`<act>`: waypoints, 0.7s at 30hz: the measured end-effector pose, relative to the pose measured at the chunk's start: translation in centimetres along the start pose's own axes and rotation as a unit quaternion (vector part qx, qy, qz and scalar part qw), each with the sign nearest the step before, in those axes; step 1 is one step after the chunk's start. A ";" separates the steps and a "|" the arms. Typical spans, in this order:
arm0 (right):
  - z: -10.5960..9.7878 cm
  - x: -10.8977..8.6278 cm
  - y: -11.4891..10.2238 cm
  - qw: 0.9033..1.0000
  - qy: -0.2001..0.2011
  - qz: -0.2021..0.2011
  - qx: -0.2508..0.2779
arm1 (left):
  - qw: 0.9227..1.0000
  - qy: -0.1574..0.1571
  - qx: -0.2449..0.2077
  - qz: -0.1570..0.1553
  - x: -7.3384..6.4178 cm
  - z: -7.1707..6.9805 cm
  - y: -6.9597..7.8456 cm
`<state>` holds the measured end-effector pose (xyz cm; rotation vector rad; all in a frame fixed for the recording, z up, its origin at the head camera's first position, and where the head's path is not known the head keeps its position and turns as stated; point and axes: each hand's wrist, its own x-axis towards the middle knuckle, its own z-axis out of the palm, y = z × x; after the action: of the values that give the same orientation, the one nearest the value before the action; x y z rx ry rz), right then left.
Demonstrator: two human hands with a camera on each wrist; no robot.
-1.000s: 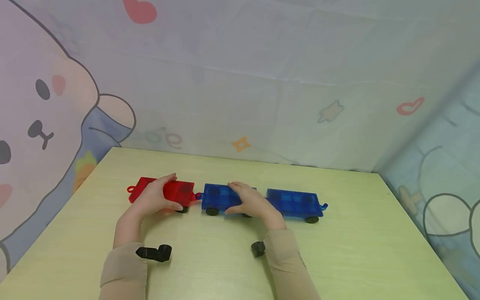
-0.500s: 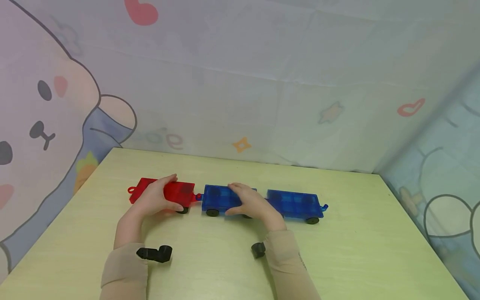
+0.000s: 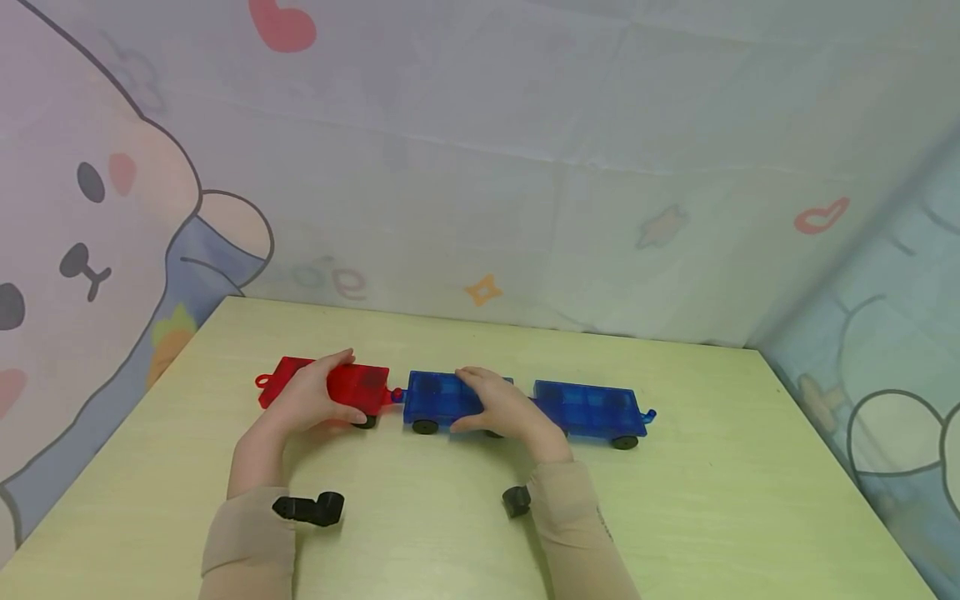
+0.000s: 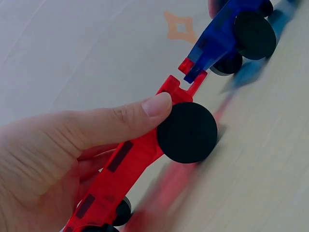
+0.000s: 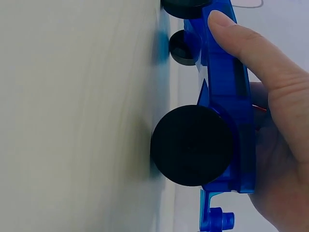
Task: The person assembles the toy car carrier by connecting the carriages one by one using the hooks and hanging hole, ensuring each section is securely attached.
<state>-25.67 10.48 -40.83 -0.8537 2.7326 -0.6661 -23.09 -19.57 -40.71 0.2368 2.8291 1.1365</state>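
My left hand grips a red toy train wagon with black wheels, fingers over the far side. In the left wrist view, the thumb presses its side above a wheel. My right hand holds a translucent blue toy train wagon, thumb on the near side. The red and blue couplings meet between these two wagons. A second blue wagon stands to the right, its hook pointing outward. My right hand hides the joint between the blue wagons, so I cannot tell whether they are linked.
The wagons stand in a row across a pale wooden table. A printed cloth hangs behind the table's far edge. Each wrist carries a black camera mount, the left and the right.
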 end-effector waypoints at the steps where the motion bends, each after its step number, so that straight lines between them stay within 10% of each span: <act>1: 0.0 0.0 0.0 1.000 0.000 0.001 0.000 | 1.000 0.000 -0.001 0.000 0.0 0.0 0.0; 21: -0.1 -0.1 0.0 1.000 0.000 0.008 0.011 | 1.000 -0.006 -0.002 -0.006 -0.2 -0.1 -0.1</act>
<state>-25.58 10.60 -40.74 -0.8273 2.7233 -0.6924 -22.92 -19.71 -40.68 0.2267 2.8134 1.1350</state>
